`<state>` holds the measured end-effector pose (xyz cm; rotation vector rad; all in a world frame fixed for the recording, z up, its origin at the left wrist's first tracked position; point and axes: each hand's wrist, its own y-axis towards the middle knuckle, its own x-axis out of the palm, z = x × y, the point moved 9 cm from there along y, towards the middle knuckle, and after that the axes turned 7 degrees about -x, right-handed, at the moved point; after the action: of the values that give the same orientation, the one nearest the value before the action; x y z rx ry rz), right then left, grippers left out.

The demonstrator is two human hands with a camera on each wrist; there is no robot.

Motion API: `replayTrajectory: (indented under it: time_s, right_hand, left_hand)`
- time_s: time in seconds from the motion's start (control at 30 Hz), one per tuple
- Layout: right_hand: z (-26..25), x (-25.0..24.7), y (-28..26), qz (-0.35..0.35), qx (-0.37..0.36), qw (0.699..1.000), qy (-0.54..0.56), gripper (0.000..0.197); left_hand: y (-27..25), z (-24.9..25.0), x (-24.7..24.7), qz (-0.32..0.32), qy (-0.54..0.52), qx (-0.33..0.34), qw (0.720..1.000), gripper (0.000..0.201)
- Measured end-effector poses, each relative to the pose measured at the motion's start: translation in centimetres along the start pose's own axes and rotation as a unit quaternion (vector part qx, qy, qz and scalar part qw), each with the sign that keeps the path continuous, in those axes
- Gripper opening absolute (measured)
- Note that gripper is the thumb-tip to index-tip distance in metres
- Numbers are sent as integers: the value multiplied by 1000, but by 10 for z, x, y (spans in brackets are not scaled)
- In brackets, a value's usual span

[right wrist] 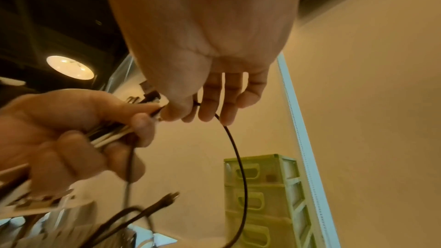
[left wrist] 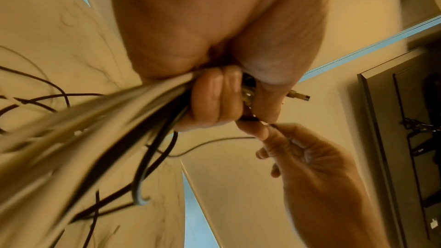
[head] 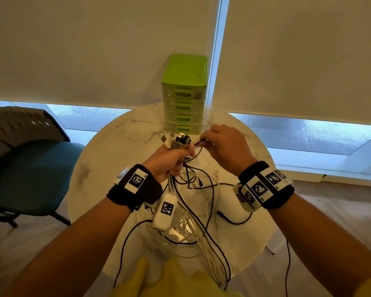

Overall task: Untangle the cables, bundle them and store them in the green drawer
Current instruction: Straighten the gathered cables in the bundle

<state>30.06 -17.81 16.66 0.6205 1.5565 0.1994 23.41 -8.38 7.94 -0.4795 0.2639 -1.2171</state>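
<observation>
While bunched (left hand (head: 169,158)), cables (head: 191,202).

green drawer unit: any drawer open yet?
All shut. In the head view the four drawer fronts of the green drawer unit sit flush in one stack; none is pulled out.

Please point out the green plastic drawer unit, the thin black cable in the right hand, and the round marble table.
Green plastic drawer unit (head: 185,68), head view, on its top panel.
Thin black cable (right wrist: 239,157), right wrist view, on its hanging curve.
Round marble table (head: 124,133), head view, on bare surface left of the drawers.
</observation>
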Motion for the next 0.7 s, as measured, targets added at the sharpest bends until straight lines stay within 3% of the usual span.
replayTrajectory:
  time_s: [0.07, 0.17, 0.23, 0.3, 0.37, 0.43, 0.5, 0.57, 0.7]
  right_hand:
    - [34, -15, 2, 38, 107, 993, 36, 19]
    - [104, -57, -13, 180, 293, 933, 106, 25]
    - [132, -66, -24, 169, 363, 913, 81, 30]
    - [138, -52, -31, 87, 395, 914, 39, 28]
    - [113, -34, -29, 13, 351, 936, -14, 46]
    - [62, -11, -17, -32, 223, 974, -20, 62]
    - [15, 22, -13, -134, 106, 985, 6, 56]
    - [-1, 40, -14, -198, 69, 977, 28, 35]
    - [29, 7, -5, -107, 92, 990, 22, 21]
  left_hand:
    - [1, -5, -3, 1, 16, -5, 1000, 27]
    - [4, -20, -16, 18, 42, -23, 999, 27]
    - [7, -26, -25, 32, 10, -24, 999, 25]
    - [8, -26, -29, 47, -18, -20, 999, 25]
    - [10, -23, -26, 47, -27, -16, 998, 28]
    - [12, -20, -19, 38, -24, -13, 999, 28]
    - [13, -17, -11, 25, -13, -10, 1000, 27]
    - [12, -14, -6, 10, 0, -6, 1000, 27]
    - [7, -16, -6, -19, 19, -5, 1000, 26]
